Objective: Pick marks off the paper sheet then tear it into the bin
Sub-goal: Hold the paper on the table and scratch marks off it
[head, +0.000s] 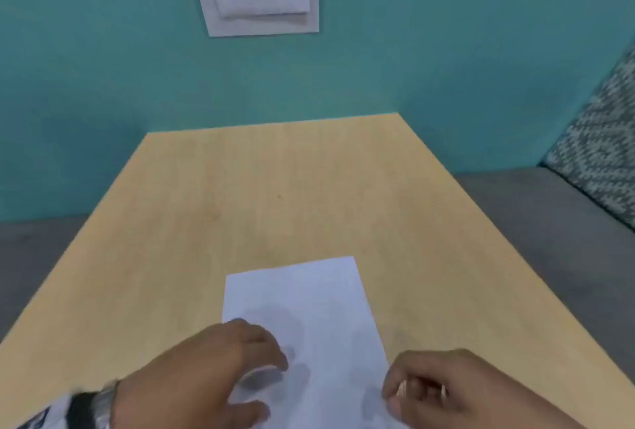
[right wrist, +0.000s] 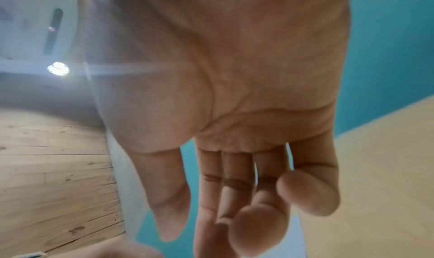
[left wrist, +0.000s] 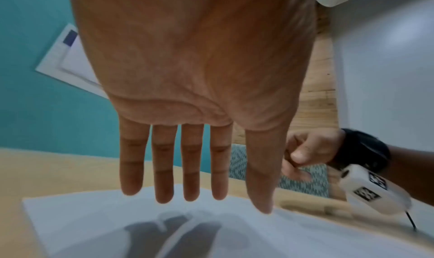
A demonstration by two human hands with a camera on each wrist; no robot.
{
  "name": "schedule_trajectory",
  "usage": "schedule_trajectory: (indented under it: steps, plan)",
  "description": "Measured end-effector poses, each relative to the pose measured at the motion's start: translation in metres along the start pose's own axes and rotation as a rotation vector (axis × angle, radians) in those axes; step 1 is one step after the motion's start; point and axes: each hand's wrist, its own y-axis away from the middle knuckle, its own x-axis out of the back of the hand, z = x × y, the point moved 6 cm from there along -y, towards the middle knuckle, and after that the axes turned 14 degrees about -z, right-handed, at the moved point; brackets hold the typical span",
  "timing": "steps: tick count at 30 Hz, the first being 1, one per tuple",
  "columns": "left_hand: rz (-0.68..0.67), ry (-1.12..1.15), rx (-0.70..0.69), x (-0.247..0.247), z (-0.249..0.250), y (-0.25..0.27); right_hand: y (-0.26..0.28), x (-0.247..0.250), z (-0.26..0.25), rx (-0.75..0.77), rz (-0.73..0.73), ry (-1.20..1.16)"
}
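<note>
The left hand (head: 206, 365) is hovering flat with straight fingers (left wrist: 164, 169) over the paper sheet (head: 302, 305) on the table (head: 275, 188), the right hand (head: 443, 387) is curling loosely, holding nothing; picking gently should be keeping it flat.

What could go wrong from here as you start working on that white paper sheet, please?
The white paper sheet lies loose on the light wooden table; the left hand hovers open above it, so picking may slide it. The right hand curls at its right edge and could crease it early. No bin is in view, so torn pieces might scatter.
</note>
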Motion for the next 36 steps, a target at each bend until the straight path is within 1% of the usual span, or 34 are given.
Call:
schedule_trajectory:
  steps: [1, 2, 3, 4, 7, 8, 10, 12, 15, 17, 19, 21, 23, 25, 28, 31, 33, 36]
  plan:
    - [-0.125, 0.067, 0.015, -0.010, 0.000, -0.003, -0.010, 0.009, -0.010, 0.052, 0.029, 0.052]
    - [-0.239, 0.112, 0.041, -0.022, 0.002, -0.007, -0.008, 0.011, -0.009, 0.064, 0.095, 0.117]
    - [-0.258, 0.094, 0.058, -0.033, 0.003, -0.012, -0.012, 0.015, -0.008, 0.080, 0.131, 0.148]
    - [-0.231, 0.101, 0.063, -0.035, 0.005, -0.015, -0.014, 0.017, -0.008, 0.063, 0.157, 0.174]
    - [-0.246, 0.129, 0.121, -0.049, 0.013, -0.014, -0.023, 0.014, 0.005, -0.011, 0.207, 0.224]
    - [-0.237, 0.115, 0.123, -0.051, 0.013, -0.013, -0.021, 0.015, 0.008, -0.042, 0.241, 0.233]
    - [-0.246, 0.120, 0.175, -0.049, 0.018, -0.011, -0.013, 0.021, 0.011, -0.086, 0.326, 0.248]
    - [-0.276, 0.133, 0.211, -0.051, 0.020, -0.007, -0.002, 0.026, 0.016, -0.145, 0.373, 0.266]
    - [-0.304, 0.170, 0.267, -0.053, 0.025, 0.002, 0.010, 0.030, 0.032, -0.284, 0.335, 0.291]
    - [-0.300, 0.185, 0.283, -0.054, 0.028, 0.008, 0.017, 0.030, 0.039, -0.343, 0.299, 0.287]
    - [-0.286, 0.173, 0.304, -0.055, 0.029, 0.011, 0.027, 0.026, 0.041, -0.363, 0.267, 0.272]
    - [-0.288, 0.168, 0.322, -0.057, 0.029, 0.013, 0.033, 0.017, 0.042, -0.385, 0.183, 0.278]
    - [-0.298, 0.190, 0.338, -0.058, 0.028, 0.016, 0.033, 0.003, 0.043, -0.445, 0.077, 0.340]
    - [-0.299, 0.215, 0.369, -0.057, 0.025, 0.019, 0.028, -0.005, 0.043, -0.473, 0.042, 0.403]
    - [-0.336, 0.255, 0.410, -0.059, 0.022, 0.027, 0.022, -0.010, 0.038, -0.450, 0.059, 0.419]
    - [-0.383, 0.227, 0.396, -0.063, 0.021, 0.035, 0.018, -0.011, 0.026, -0.371, 0.076, 0.438]
    - [-0.413, 0.163, 0.421, -0.065, 0.017, 0.040, 0.010, -0.011, 0.010, -0.273, 0.093, 0.471]
    - [-0.438, 0.125, 0.452, -0.065, 0.017, 0.048, 0.006, -0.010, -0.020, -0.060, 0.186, 0.523]
